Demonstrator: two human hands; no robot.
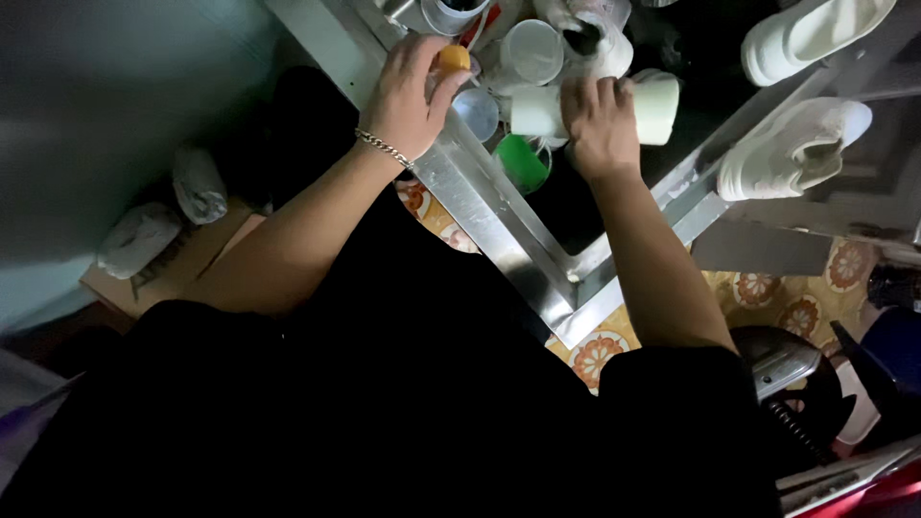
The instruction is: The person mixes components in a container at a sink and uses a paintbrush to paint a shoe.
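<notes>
I look straight down over a metal-framed shelf (499,221). My left hand (411,96), with a chain bracelet at the wrist, is closed around a small orange object (454,58) at the shelf's near edge. My right hand (600,120) grips a pale white cylindrical container (660,107) lying on its side. Between my hands sit a clear round cup (477,112), a white round lid (533,52) and a green cup (523,161) just below the white container.
Two white shoes (811,34) (791,149) rest on the frame at the right. Grey bundled items (197,182) lie on a cardboard piece at the left. Patterned orange floor tiles (600,350) show below. A dark stool-like object (787,374) stands at lower right.
</notes>
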